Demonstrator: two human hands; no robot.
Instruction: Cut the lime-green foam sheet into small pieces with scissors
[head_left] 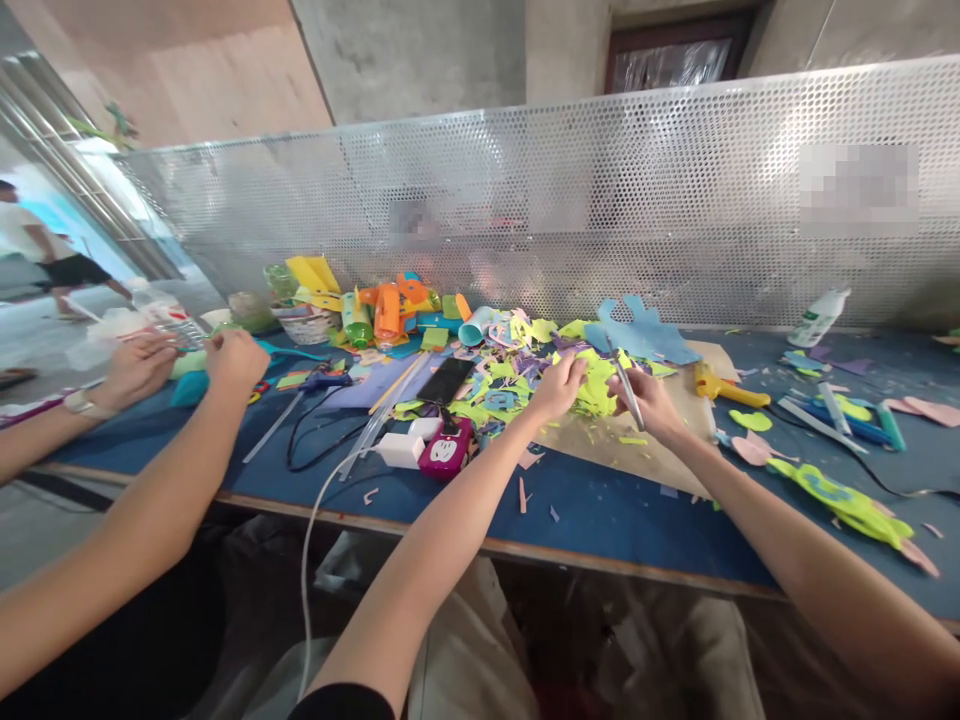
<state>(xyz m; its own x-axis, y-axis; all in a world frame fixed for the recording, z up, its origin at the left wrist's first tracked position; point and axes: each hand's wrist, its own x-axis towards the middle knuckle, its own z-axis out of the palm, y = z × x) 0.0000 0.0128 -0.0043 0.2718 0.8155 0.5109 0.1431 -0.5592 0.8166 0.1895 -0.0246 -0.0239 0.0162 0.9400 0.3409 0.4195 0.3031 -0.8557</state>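
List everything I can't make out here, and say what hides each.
All in the head view:
- Left hand: whether it pinches any scraps; fingers and blur hide this.
- Metal blade: its grip end; covered by the right hand.
- White bottle: label wording; too small and blurred.
- Mesh panel: two spots; pixelated.
- Walking person: cut off by the left edge, blurred.

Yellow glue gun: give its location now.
In the head view, the yellow glue gun lies right of centre, at the right edge of the brown paper, right of the right hand.
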